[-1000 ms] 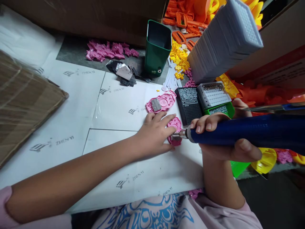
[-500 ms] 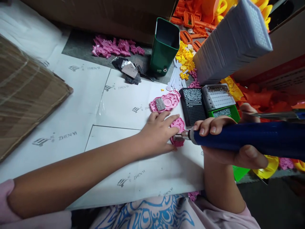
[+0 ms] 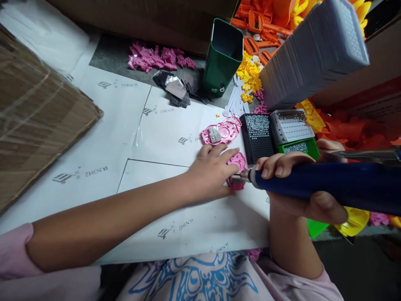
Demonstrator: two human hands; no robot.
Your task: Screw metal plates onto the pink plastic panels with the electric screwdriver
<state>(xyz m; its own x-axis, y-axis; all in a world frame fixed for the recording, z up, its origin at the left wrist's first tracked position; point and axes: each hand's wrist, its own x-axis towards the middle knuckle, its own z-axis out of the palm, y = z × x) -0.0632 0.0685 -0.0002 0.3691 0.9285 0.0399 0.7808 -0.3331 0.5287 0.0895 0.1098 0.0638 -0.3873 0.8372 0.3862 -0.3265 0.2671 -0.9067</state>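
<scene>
My right hand (image 3: 291, 167) is wrapped round a blue electric screwdriver (image 3: 332, 182), which lies level and points left. Its metal tip (image 3: 239, 177) meets the near end of a pink plastic shell (image 3: 237, 161). A slim metal tool (image 3: 369, 155) runs along the top of the screwdriver, by my fingers; its kind is unclear. My left hand (image 3: 213, 171) holds the same shell against the table, fingers bent over its left side and partly hiding it. Just beyond my fingertips lies a second pink shell (image 3: 230, 129) with a silver metal plate (image 3: 214, 133) on it.
A black perforated tray (image 3: 258, 138) of screws, a white tray (image 3: 293, 125) and a green tray (image 3: 299, 146) stand at the right. Behind are a green bin (image 3: 223, 58), a stack of white trays (image 3: 313, 54), pink parts (image 3: 156, 57) and metal plates (image 3: 176, 88). A cardboard box (image 3: 40, 117) flanks the left.
The whole scene has shifted a little to the right in view as my head turned. Both hands keep their hold, and the screwdriver tip stays at the pink shell.
</scene>
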